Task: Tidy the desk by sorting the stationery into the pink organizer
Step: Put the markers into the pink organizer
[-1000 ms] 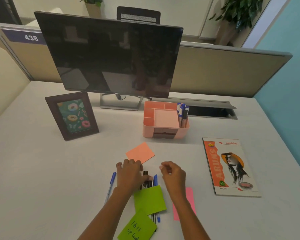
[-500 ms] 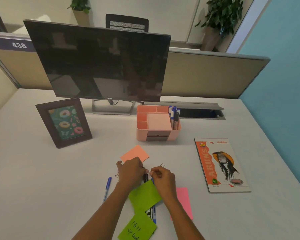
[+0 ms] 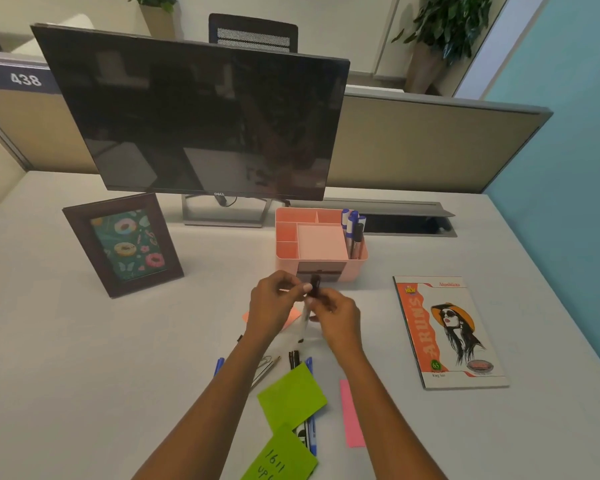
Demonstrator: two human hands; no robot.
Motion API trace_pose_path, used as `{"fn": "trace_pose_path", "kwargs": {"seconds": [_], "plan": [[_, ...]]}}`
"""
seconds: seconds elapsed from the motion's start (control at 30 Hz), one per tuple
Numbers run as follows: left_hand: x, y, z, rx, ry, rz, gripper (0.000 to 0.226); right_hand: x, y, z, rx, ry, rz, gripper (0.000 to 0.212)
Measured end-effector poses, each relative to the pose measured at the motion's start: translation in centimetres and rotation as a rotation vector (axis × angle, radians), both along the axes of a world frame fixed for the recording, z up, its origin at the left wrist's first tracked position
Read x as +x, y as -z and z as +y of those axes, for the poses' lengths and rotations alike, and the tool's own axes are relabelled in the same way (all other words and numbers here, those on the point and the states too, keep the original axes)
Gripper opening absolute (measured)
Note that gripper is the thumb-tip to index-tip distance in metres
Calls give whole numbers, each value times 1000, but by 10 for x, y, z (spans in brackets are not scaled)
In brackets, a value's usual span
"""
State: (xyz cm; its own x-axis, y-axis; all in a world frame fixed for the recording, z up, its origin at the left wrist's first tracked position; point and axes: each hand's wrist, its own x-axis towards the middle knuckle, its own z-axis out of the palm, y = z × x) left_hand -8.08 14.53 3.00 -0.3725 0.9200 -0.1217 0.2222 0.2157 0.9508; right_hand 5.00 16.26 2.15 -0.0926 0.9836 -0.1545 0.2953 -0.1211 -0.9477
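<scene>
**A few pens are in, lots more to sort**

You hold one pen (image 3: 305,320) with a black cap up in the air, just in front of the pink organizer (image 3: 358,268). Your left hand (image 3: 274,301) pinches it near the cap. Your right hand (image 3: 338,318) has its fingers (image 3: 326,304) curled round the see-through part. It is blurry there, so I cannot tell if the cap is on tight.

Some blue-capped pens (image 3: 351,226) stand in the right slot of the organizer. That bit looks done.

Most of the job is left. On the surface (image 3: 118,341) near you lie a blue pen (image 3: 219,365), a paper clip (image 3: 264,362), and a black pen (image 3: 293,358) beside a second blue pen (image 3: 309,363). Those two go under a green note (image 3: 291,398). Another green note with writing (image 3: 281,459) touches it. A pink note (image 3: 352,414) lies to the right, and an orange note (image 3: 291,315) peeks out below your hands.

You will likely need to lift the green notes first to get those pens.

A notebook (image 3: 447,330) lies on the right, a photo frame (image 3: 122,244) stands on the left, and a monitor (image 3: 201,112) is behind the organizer. None of them looks to be in your way.
</scene>
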Motion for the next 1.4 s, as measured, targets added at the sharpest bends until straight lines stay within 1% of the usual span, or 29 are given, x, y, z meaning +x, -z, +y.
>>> {"fn": "trace_pose_path", "kwargs": {"seconds": [0.03, 0.07, 0.17, 0.23, 0.3, 0.37, 0.43, 0.63, 0.77, 1.0, 1.17, 1.23, 1.33, 1.4], "plan": [[-2, 3, -1, -30, 19, 19, 15, 3, -6, 6, 20, 44, 10, 10], [-4, 7, -3, -79, 47, 79, 16, 6, -13, 12, 43, 89, 27, 9], [-5, 18, -16, -300, 189, 415, 18, 18, -35, 36, 136, 189, 65, 12], [-1, 23, -21, -398, 277, 642, 22, 25, -49, 52, 204, 256, 44, 13], [4, 29, -23, -492, 356, 793, 33, 29, -59, 67, 269, 341, 7, 18], [6, 33, -23, -569, 404, 861, 42, 32, -66, 80, 326, 411, -30, 24], [7, 36, -23, -615, 439, 883, 48, 32, -67, 90, 362, 437, -77, 26], [19, 35, -24, -679, 462, 926, 55, 24, -49, 99, 330, 351, -279, 28], [23, 30, -23, -692, 432, 903, 50, 21, -37, 98, 243, 321, -368, 27], [13, 30, -16, -639, 274, 773, 32, 23, -32, 106, 209, 254, -472, 24], [-5, 17, -2, -593, 136, 626, 37, 24, -36, 112, 163, 219, -547, 26], [-14, 7, 3, -569, 100, 547, 31, 23, -37, 115, 151, 204, -556, 27], [-28, -1, 10, -529, 65, 391, 28, 23, -38, 119, 125, 207, -540, 29], [-36, -3, 14, -467, 44, 256, 24, 22, -41, 116, 119, 237, -510, 30]]}}
